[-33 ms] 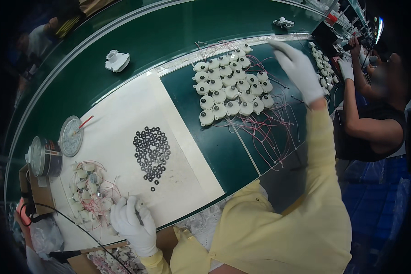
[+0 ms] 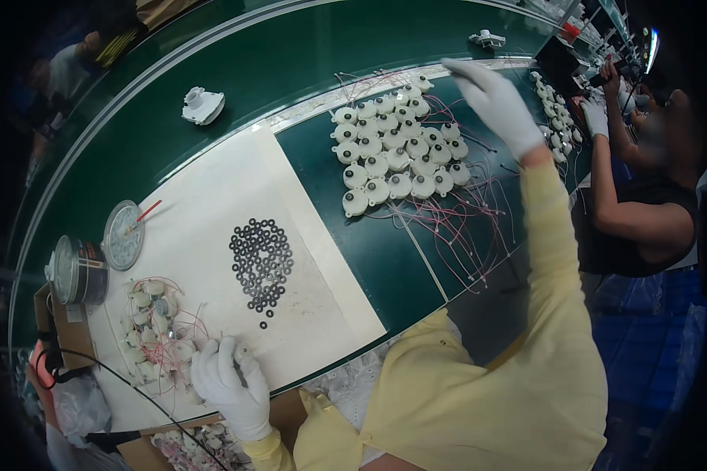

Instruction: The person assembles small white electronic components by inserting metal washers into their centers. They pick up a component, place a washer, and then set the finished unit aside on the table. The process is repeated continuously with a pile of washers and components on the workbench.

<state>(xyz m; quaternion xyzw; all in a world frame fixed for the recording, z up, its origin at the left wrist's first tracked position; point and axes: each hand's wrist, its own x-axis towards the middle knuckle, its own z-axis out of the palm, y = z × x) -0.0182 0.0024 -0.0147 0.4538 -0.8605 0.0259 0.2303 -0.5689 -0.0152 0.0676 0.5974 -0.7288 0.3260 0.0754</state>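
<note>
My right hand, in a white glove, is stretched out with its fingers extended. It appears beside the far right corner of a block of small round white motors with dark centres and red and white wires. My left hand, also gloved, rests by the near edge of the white sheet, its fingers curled together. What they hold, if anything, blends with the glove. Next to it lies a tangled heap of similar motors with wires. Black rubber rings lie spread on the sheet.
A tin can and a round dish with a red stick stand at the left. A box of parts sits below the table edge. White housings lie on the green belt. A co-worker works at the right.
My right hand has moved slightly left and away from me, toward the belt edge. The white housing on the belt has shifted very slightly right. My left hand stays in place.
</note>
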